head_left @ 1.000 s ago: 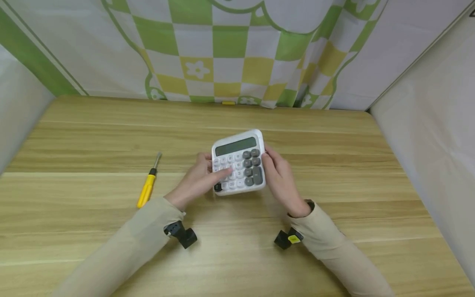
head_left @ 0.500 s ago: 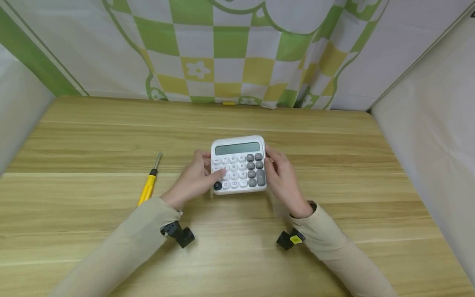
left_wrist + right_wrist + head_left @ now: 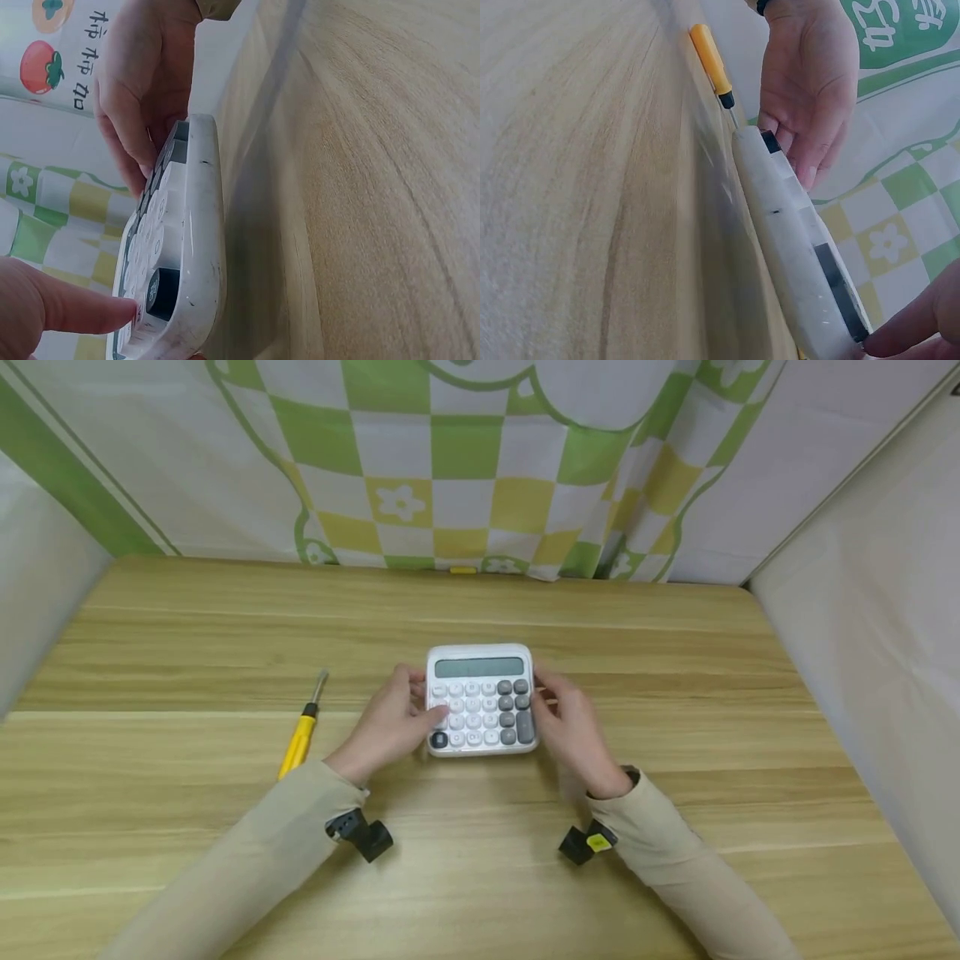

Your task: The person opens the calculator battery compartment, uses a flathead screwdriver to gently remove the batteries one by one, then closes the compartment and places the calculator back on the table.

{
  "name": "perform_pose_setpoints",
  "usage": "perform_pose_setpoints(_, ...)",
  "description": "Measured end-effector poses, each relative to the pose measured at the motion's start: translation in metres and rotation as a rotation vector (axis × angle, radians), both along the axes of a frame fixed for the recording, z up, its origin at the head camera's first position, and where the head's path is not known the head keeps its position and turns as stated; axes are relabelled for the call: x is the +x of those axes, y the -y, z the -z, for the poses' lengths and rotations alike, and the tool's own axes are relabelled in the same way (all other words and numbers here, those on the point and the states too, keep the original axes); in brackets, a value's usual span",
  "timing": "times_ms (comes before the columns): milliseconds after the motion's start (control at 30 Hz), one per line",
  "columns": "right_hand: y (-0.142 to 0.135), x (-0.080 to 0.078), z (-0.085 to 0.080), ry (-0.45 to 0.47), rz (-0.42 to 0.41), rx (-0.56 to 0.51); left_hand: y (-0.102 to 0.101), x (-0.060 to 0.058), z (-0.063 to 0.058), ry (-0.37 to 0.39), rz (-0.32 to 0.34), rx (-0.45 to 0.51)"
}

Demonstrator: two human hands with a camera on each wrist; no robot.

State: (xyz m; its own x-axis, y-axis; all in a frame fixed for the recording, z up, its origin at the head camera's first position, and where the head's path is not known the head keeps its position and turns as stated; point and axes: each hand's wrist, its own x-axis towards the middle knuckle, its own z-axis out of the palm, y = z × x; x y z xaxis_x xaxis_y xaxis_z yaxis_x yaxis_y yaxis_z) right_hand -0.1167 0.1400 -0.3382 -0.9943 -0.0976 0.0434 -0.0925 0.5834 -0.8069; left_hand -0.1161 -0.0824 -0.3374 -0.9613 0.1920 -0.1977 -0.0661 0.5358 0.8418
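A white calculator point(image 3: 482, 703) with round white and grey keys and one black key lies between my two hands, its screen toward the far side. My left hand point(image 3: 384, 727) grips its left edge, the thumb over the keys beside the black one and the other fingers behind the edge. On the opposite edge, my right hand point(image 3: 576, 731) holds it with the thumb at the grey keys. In the left wrist view the calculator's near side point(image 3: 202, 225) is close over the wooden table, with a shadow beneath. Its underside is hidden.
A screwdriver point(image 3: 298, 739) with a yellow handle lies left of my left hand, its handle end partly covered by the sleeve. A small yellow piece point(image 3: 462, 570) sits at the table's back edge, below a green and yellow checked curtain point(image 3: 461, 447).
The calculator has turned from tilted to nearly square with the table's edge and come slightly lower. My left thumb has slid left across the keys toward the edge.
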Motion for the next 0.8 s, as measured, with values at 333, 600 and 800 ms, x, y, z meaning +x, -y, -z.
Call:
perform_pose_setpoints(333,-0.005,-0.003,0.005,0.043,-0.054,0.094,-0.001,-0.003,0.007,-0.015,-0.001,-0.058)
perform_pose_setpoints(600,-0.005,-0.006,0.007,0.051,-0.076,0.144,0.000,-0.003,0.007,-0.034,0.020,-0.105)
perform_pose_setpoints(800,-0.005,-0.006,0.011,0.054,-0.078,0.163,0.000,-0.004,0.008,-0.028,0.018,-0.132)
